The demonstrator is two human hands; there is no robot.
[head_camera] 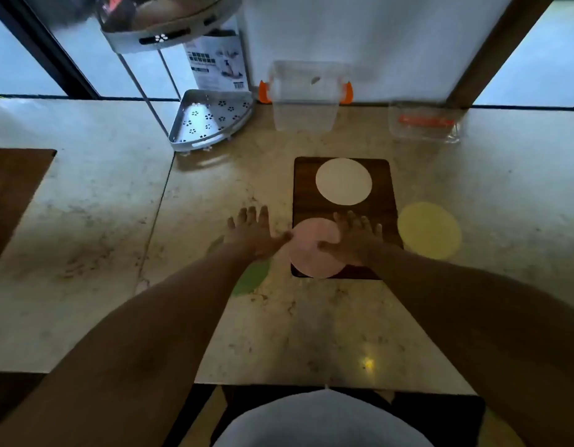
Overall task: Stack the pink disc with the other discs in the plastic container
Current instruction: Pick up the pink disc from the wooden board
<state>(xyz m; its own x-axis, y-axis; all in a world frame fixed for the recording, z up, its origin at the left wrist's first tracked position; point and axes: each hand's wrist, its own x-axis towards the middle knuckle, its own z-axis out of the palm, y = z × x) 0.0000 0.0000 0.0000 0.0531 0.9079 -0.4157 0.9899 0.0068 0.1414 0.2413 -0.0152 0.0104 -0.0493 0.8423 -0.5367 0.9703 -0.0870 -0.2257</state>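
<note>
The pink disc (308, 250) lies on the near end of a dark wooden board (384, 204). My right hand (353, 237) rests on the disc's right part, thumb on its surface and fingers spread. My left hand (253, 233) lies flat on the table just left of the disc, its thumb touching the disc's left edge. A white disc (343, 181) sits on the far end of the board. To the right of the board a yellow disc (429, 230) lies on the table, and a green disc (252, 275) is partly hidden under my left forearm. The clear plastic container (305, 98) with orange clips stands at the back.
A clear lid with an orange strip (424, 122) lies at the back right. A metal corner shelf rack (208, 121) stands back left, with a printed box (218, 62) behind it. Another wooden board (15, 195) sits at the far left. The table's near edge (311, 385) is close to my body.
</note>
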